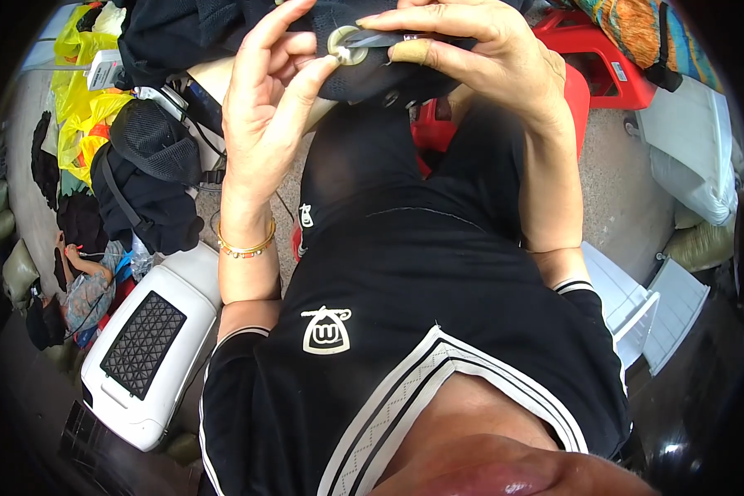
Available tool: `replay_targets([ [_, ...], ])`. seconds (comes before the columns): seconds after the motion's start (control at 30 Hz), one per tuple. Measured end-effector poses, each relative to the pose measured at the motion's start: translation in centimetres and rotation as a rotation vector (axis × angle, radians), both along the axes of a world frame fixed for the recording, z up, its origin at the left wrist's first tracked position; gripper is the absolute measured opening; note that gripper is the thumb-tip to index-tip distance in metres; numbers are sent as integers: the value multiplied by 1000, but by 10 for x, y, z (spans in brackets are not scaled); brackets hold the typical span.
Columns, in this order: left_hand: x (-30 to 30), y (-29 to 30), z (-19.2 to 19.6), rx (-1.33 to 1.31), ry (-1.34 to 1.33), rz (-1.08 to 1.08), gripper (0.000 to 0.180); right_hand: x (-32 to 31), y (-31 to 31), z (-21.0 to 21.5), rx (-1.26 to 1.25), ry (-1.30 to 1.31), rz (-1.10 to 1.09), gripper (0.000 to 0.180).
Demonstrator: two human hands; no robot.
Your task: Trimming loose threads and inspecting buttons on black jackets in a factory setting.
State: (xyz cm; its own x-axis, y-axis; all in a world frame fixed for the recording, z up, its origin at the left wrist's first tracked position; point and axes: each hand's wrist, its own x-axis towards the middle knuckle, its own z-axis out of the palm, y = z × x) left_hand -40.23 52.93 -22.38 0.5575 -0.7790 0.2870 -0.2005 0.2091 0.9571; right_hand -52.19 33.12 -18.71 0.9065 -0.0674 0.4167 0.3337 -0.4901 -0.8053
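Observation:
High in the view, a pale round button [336, 38] with a shiny rim lies against dark knit fabric [357, 85]. My left hand [266, 103] comes in from the left, its thumb tip pressed to the button's lower edge and its index finger raised. What its other fingers grip behind the cloth is partly hidden. From the right, my right hand [492, 62] pinches a slim pointed metal tool [378, 39] between thumb and fingers; the tool's exact kind is unclear. Its tip reaches over the button. Tan tape covers the right thumb's end.
Red plastic stools [612, 70] stand at upper right, beside a white plastic bin [690, 124]. At left are a black mesh cap [153, 140], yellow bags [78, 132] and a white plastic case [169, 331] with a dark grille. Another person's arm [83, 260] shows at far left.

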Motion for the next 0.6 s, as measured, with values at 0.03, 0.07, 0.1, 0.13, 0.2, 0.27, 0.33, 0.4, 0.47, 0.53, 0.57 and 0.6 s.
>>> replay_targets([
  [0.03,0,0,0,-3,-4,-2,53,0,0,0,5,7,-3,31],
  [0.07,1,0,-1,-8,-9,-6,53,6,-2,-9,3,8,-4,31],
  [0.1,1,-1,-1,-9,-9,-11,53,17,-7,-24,3,-231,69,31],
  [0.13,2,-1,-1,-10,-19,-21,53,21,-11,-35,2,-470,143,30],
  [0.2,2,0,-2,-9,-28,-21,53,22,-9,-36,-28,-483,122,30],
  [0.27,-3,-3,-1,-46,21,55,49,23,-6,-38,-61,-499,96,29],
  [0.33,-6,-6,0,-94,74,56,46,25,-2,-42,-9,-601,45,31],
  [0.4,-6,-6,-2,-165,152,115,35,7,15,-12,45,-329,-49,32],
  [0.47,-6,-5,-3,-164,233,90,33,0,26,-2,72,-81,-158,37],
  [0.53,-7,-6,-2,-150,288,74,28,5,36,-3,191,-172,-175,36],
  [0.57,-7,-6,-1,-145,286,67,28,7,35,-7,128,-174,-215,32],
  [0.6,-7,-6,0,-142,303,49,27,9,34,-10,131,-176,-223,32],
])
